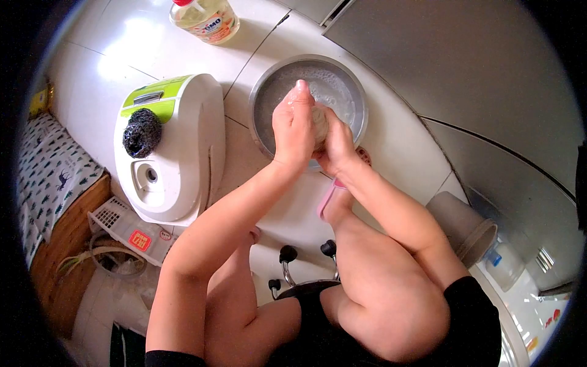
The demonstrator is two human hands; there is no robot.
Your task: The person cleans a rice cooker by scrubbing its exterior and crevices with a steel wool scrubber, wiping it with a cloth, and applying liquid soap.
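Over a steel basin [259, 76] of sudsy water, both hands are closed around a pale, wet, cloth-like wad [320, 124]. My left hand [293, 129] wraps it from the left, thumb pointing up and away. From the other side my right hand [337, 139] presses against it, with its fingers partly hidden. Most of the wad is covered by the hands, so its exact kind is unclear. Water with foam [341, 92] shows in the basin beyond them.
A white and green rice cooker [189, 140] stands left of the basin, with a dark scouring pad [142, 133] on top. Beyond is a detergent bottle [211, 24]. Grey cabinet doors [452, 61] line the right, near a grey bin [458, 226]. A white basket [125, 223] sits lower left.
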